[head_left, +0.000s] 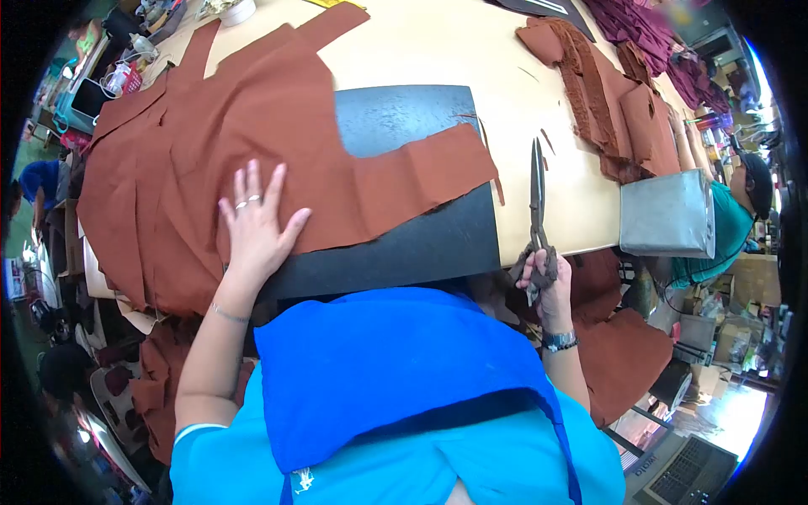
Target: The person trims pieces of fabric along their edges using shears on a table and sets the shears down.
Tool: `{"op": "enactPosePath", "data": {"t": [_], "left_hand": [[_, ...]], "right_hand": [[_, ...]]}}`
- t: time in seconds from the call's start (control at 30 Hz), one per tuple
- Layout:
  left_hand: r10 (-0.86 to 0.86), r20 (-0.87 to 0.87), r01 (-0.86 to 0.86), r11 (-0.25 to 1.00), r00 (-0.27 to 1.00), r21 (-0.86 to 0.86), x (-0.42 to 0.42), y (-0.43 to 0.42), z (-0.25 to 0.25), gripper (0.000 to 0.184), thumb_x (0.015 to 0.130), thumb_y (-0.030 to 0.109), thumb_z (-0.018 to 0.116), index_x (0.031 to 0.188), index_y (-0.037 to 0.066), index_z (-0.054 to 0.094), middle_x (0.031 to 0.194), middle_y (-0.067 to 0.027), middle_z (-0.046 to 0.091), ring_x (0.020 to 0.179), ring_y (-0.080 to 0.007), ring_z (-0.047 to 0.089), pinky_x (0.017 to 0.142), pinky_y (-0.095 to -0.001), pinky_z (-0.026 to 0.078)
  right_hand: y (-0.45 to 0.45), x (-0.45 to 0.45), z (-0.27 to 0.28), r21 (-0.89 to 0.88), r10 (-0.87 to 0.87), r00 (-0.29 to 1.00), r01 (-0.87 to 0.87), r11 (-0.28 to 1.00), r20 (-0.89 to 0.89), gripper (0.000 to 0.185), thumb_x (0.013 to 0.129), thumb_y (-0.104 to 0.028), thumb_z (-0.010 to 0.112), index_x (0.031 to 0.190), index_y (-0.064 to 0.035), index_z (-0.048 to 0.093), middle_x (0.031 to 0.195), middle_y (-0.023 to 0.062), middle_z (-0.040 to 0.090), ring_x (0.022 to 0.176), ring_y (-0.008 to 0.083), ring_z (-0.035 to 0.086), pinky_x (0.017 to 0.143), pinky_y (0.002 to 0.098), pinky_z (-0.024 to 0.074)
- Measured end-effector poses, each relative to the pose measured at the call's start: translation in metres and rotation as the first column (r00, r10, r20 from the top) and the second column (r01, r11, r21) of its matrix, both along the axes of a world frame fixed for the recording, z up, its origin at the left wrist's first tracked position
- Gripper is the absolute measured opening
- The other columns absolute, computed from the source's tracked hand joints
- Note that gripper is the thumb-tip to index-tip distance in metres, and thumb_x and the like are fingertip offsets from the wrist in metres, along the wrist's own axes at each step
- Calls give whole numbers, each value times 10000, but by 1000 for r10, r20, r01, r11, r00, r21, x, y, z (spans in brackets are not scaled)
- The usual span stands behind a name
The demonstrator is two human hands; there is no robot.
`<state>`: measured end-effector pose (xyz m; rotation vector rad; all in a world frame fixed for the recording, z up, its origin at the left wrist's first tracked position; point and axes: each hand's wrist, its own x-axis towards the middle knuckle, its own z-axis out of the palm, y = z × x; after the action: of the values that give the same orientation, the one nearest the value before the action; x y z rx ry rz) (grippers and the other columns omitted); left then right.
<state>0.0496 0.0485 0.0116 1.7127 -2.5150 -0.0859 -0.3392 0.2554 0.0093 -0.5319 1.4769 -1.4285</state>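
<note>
Brown cloth (252, 109) sprawls over the table (539, 50) from the upper left to the centre of the frame, partly covering a dark board (404, 244). The cloth looks soft, light and limp, best lifted by an edge; its folds hide what lies beneath. My left hand (257, 229) rests flat on it, fingers spread, gripping nothing. Right of centre, my right hand (551, 290) is clamped on the shears (537, 198), apparently stiff and fairly heavy, best held by their handles, which my fingers partly hide.
</note>
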Motion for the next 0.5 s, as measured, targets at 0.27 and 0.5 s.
{"op": "enactPosePath", "data": {"t": [0.27, 0.5], "left_hand": [[-688, -156, 702, 710, 709, 57, -79, -116, -7, 734, 857, 558, 577, 1479, 240, 354, 1578, -169, 187, 1418, -428, 233, 1138, -529, 245], [-425, 264, 473, 868, 866, -154, -3, -233, 8, 656, 912, 551, 505, 1486, 284, 334, 1585, -93, 207, 1459, -330, 179, 1141, -599, 160]], "right_hand": [[7, 8, 8, 19, 82, 987, -81, 997, -138, 146, 889, -163, 621, 868, -20, 604, 670, 49, 601, 577, 109, 589, 535, 239, 501], [35, 16, 28, 138, 138, 983, -122, 983, -119, 96, 864, -75, 620, 792, -31, 576, 659, 48, 599, 552, 108, 581, 515, 240, 486]]}}
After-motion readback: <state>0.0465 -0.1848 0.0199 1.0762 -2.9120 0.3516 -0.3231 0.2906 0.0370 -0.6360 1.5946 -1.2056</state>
